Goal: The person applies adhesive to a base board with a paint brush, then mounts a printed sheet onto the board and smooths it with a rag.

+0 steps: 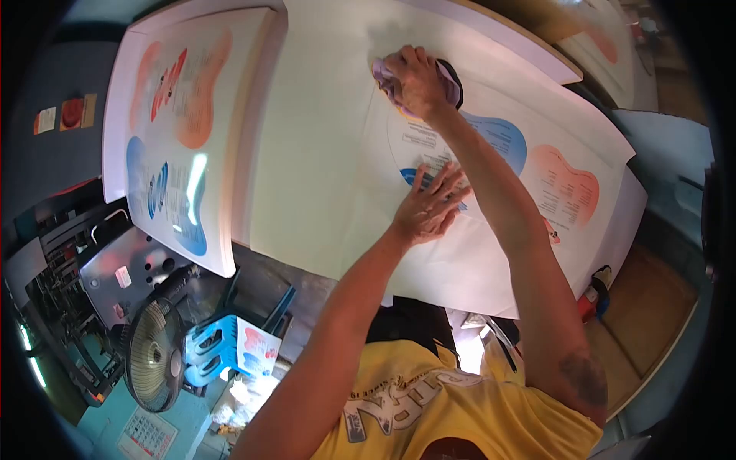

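A large printed sheet (491, 261) with blue and orange blob shapes lies across the pale work table (314, 138). My left hand (431, 205) rests flat on it with fingers spread, partly over a blue printed figure. Farther up, my right hand (418, 83) is closed around a bunched lilac cloth (381, 70) with a dark edge. That cloth presses down near the sheet's far left edge, its middle hidden under my fingers.
At the left stands a thick stack of similar printed sheets (184, 115). Below it are a black fan (156, 356), a blue plastic stool (211, 349) and a calendar sheet (148, 435). A red object (589, 301) sits beside the table's right end.
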{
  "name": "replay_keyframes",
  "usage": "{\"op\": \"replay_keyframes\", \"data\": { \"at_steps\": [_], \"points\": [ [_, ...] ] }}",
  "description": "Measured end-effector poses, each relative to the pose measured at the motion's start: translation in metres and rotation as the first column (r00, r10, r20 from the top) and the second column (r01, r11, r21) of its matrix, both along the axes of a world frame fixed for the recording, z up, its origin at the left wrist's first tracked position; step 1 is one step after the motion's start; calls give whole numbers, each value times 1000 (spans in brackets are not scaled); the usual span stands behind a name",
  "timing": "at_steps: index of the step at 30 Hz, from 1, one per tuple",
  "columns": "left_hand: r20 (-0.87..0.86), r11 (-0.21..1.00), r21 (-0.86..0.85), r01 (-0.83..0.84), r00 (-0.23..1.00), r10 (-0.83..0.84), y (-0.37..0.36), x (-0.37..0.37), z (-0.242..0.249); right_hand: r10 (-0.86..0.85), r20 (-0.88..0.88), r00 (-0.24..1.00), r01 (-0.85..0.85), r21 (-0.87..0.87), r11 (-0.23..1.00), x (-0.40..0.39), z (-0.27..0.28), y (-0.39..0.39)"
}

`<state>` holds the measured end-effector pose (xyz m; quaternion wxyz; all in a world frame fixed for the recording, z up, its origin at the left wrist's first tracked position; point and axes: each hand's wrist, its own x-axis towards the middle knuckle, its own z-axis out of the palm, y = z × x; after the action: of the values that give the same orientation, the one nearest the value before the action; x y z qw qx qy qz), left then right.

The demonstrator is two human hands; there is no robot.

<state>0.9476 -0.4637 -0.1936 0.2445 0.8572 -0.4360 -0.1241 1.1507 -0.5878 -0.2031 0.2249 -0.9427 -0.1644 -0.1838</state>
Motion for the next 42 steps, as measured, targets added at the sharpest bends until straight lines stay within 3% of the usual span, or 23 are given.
{"op": "replay_keyframes", "data": {
  "at_steps": [3,6,7,9,10,11,14,16,18,20,21,22,23,24,25,28,29,30,31,32,36,39,42],
  "points": [
    [-23,995,-93,-20,1000,18,1,8,-12,29,-52,998,-34,-90,995,-29,-1,23],
    [-60,970,-230,-74,996,61,1,5,-20,269,-80,960,-274,-60,960,-74,0,48],
    [-15,986,-159,-49,999,48,1,8,-16,308,-97,947,-314,-63,947,-69,2,44],
    [50,1000,-4,-3,999,3,4,9,-1,158,-23,987,-159,-214,964,-21,-17,30],
    [86,989,-133,-59,994,71,3,9,-1,73,32,997,-68,-145,987,5,-13,26],
    [82,993,-107,-47,995,56,5,10,-3,-26,100,995,33,-71,997,25,-5,26],
    [43,1000,-29,-10,999,12,5,10,-9,-48,68,996,53,-62,997,2,3,43],
    [-43,998,31,49,998,-48,5,1,-22,197,19,980,-191,-164,968,-55,-3,66],
    [91,994,-102,-33,995,42,0,1,-33,401,-55,915,-403,-64,913,-100,-9,82],
    [113,978,-198,-61,990,85,3,2,-26,524,-104,845,-534,-110,838,-97,-5,80],
    [84,996,-91,-21,996,29,4,9,-19,583,-126,803,-596,-133,792,-87,-2,79],
    [37,999,16,27,999,-28,6,15,-7,528,-215,822,-566,-196,801,-68,4,81],
    [-26,989,117,91,996,-88,8,11,-2,419,-71,905,-421,-294,858,-47,3,76],
    [98,999,44,4,995,-8,8,9,-4,370,-25,929,-364,-253,896,-35,-9,71],
    [88,999,52,8,996,-12,7,7,-14,313,37,949,-298,-214,930,-25,-14,69],
    [55,998,-61,-6,998,10,-1,3,-34,342,-159,926,-369,-192,909,-73,-16,99],
    [20,984,-177,-37,999,41,3,2,-30,446,-173,878,-468,-112,877,-97,-27,114],
    [56,981,-191,-41,997,53,4,2,-28,485,-44,874,-486,-57,872,-119,-13,127],
    [227,980,-191,-50,969,94,-2,1,-40,476,-95,874,-476,24,879,-132,-8,139],
    [188,970,-239,-47,978,94,-1,1,-36,458,-78,886,-448,116,886,-134,1,144],
    [62,910,-411,54,998,-32,28,2,-19,187,-232,955,4,638,770,-117,14,143],
    [-75,908,-418,12,996,-48,103,-7,-34,-253,-230,940,341,575,744,-117,50,102],
    [117,873,-419,-252,938,327,149,37,9,-493,-138,859,505,384,773,-125,51,68]
  ]
}}
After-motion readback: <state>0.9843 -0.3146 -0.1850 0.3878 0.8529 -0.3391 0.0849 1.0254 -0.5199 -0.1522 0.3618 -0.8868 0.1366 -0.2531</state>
